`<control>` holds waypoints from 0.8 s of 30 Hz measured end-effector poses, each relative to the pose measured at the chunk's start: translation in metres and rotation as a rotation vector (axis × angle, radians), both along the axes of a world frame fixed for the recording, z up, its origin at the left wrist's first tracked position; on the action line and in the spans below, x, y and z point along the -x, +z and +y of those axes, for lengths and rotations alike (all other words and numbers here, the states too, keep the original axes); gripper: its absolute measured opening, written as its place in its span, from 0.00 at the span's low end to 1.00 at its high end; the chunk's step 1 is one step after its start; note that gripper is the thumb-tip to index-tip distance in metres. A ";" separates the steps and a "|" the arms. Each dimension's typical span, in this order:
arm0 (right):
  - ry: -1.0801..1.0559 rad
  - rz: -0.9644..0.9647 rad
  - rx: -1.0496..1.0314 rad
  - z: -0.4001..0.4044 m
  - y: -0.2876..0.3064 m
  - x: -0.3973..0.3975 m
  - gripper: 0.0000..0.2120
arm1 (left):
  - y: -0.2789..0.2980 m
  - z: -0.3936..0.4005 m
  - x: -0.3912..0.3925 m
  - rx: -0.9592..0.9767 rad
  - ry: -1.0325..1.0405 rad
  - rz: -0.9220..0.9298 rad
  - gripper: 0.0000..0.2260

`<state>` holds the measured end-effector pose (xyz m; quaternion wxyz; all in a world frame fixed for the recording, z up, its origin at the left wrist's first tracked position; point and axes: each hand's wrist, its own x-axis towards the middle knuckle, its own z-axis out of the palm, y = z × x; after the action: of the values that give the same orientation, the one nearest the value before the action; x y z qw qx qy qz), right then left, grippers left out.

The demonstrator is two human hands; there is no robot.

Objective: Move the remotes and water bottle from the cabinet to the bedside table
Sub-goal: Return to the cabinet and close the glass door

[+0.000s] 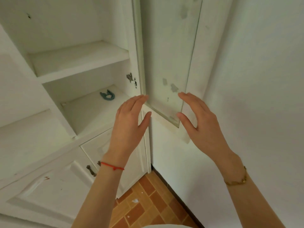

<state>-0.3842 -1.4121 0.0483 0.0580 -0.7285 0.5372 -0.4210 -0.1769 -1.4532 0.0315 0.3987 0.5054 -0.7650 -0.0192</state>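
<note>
A white cabinet (pixel 79 74) with open shelves fills the left of the head view. Its glass-panelled door (pixel 166 55) stands swung open against the right wall. My left hand (pixel 130 124) is raised in front of the door's lower hinge edge, fingers apart, holding nothing. My right hand (pixel 199 122) is raised beside it in front of the door's lower corner, also spread and holding nothing. No remote and no water bottle show on the visible shelves. The bedside table is out of view.
A small teal horseshoe-shaped object (pixel 107 95) lies at the back of the lower shelf. Below are closed cabinet doors with a metal handle (pixel 91 170). A white wall (pixel 255 79) stands at right. Orange tiled floor (pixel 148 203) lies underneath.
</note>
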 end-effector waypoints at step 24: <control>-0.238 -0.055 0.546 -0.060 0.173 0.063 0.22 | 0.154 -0.071 0.112 0.347 -0.288 0.142 0.27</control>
<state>-0.4470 -1.4720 0.2217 -0.1753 -0.6373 0.4842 -0.5733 -0.2887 -1.5241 0.1853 0.5256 0.3122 -0.7911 0.0202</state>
